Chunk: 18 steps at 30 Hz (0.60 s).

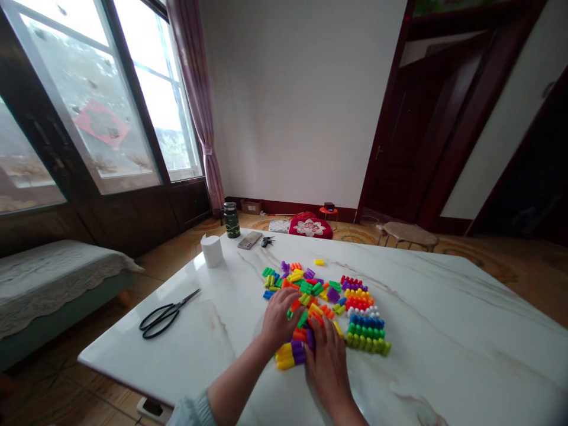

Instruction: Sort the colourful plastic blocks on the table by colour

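Many small plastic building blocks (317, 288) in bright colours lie in a loose pile on the white marbled table. My left hand (280, 315) reaches over the near left side of the pile, its thumb apart from the curved fingers and a red block showing between them. At the pile's near edge, my right hand (327, 358) lies palm down with its fingers stretched forward, close to purple and orange blocks. Just left of it, a joined yellow and purple group (290, 355) rests on the table. What lies under both palms is hidden.
Sorted block rows (366, 322) stand right of my right hand. Black-handled scissors (168, 313) lie on the left. Further back are a white paper roll (212, 251), a dark green flask (231, 220), a phone (249, 239) and keys (267, 241).
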### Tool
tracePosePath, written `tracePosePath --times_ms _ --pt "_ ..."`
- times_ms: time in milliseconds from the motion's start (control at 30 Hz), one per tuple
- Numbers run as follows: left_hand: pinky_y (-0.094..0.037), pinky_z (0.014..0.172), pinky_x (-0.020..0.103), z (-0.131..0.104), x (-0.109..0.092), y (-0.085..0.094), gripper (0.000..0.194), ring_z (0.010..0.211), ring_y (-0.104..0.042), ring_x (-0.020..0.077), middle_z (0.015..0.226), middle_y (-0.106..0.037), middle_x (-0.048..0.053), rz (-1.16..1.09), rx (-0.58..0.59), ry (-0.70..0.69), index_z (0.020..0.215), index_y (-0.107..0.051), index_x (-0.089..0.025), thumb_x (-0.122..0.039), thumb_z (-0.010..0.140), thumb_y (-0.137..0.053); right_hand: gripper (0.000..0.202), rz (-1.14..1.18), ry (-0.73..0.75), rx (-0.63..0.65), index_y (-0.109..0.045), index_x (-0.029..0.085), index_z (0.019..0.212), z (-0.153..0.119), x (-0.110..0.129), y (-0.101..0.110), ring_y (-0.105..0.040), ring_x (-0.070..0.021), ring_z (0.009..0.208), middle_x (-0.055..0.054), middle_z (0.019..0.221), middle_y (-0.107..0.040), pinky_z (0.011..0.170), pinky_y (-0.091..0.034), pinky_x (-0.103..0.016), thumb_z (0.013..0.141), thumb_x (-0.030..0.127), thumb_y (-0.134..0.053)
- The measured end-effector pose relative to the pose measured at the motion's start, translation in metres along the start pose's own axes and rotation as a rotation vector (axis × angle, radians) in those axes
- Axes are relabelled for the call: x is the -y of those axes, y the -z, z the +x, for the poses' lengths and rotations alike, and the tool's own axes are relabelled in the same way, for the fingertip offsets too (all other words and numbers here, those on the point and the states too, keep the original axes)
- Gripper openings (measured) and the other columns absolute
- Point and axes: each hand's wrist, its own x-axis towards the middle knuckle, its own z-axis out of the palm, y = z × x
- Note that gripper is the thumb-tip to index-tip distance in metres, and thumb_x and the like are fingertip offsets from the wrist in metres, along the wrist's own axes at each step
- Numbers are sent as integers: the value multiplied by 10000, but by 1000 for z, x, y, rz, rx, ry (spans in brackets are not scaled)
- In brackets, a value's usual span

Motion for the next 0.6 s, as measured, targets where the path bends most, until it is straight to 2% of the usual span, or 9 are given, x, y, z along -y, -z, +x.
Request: tracePosePath --times_ms 33,100,167,267,400,500,600 --pt "-453 1014 410 15 5 0 272 1184 -560 237 1247 -615 87 32 14 62 1156 -631 -238 -314 911 -540 512 -10 -9 15 -445 214 1403 0 1 1 -328 -302 1393 -128 1485 -408 1091 -327 -510 930 411 -424" --pt "-398 1069 393 47 19 -4 430 1293 -478 241 1406 -500 97 157 140 243 1295 -547 -238 -335 877 -580 519 -26 -22 38 -432 227 1419 0 3 2 -326 -303 1397 -125 1501 -392 1091 -319 -519 936 414 -416" --pt "-346 1097 445 75 36 -13 618 1363 -397 306 1488 -402 146 194 204 318 1385 -471 -212 -413 825 -640 524 -37 -30 48 -433 237 1424 0 4 2 -330 -306 1397 -124 1515 -376 1092 -315 -520 937 428 -420" --pt "-277 1100 556 105 61 -31 762 1405 -298 409 1518 -356 182 219 302 397 1402 -471 -222 -596 762 -649 541 -52 -21 45 -438 234 1429 0 3 -1 -334 -313 1397 -129 1514 -385 1093 -315 -513 931 444 -434" --pt "-255 1072 629 117 74 -54 711 1386 -303 460 1479 -440 137 210 435 435 1271 -616 -311 -731 697 -616 559 -70 -10 39 -402 249 1458 -1 2 -4 -307 -316 1415 -115 1531 -365 1098 -304 -515 935 443 -422" --pt "-292 1076 581 113 70 -68 668 1363 -352 429 1472 -463 71 189 483 411 1216 -650 -370 -736 657 -651 569 -73 -3 52 -356 276 1485 -1 3 -1 -287 -310 1427 -97 1555 -326 1102 -300 -512 943 442 -406" --pt "-354 1055 508 106 60 -73 639 1292 -448 392 1448 -488 61 174 473 366 1220 -655 -348 -680 674 -680 564 -69 -12 83 -350 307 1487 1 4 2 -291 -326 1421 -97 1556 -322 1097 -295 -530 943 444 -405"
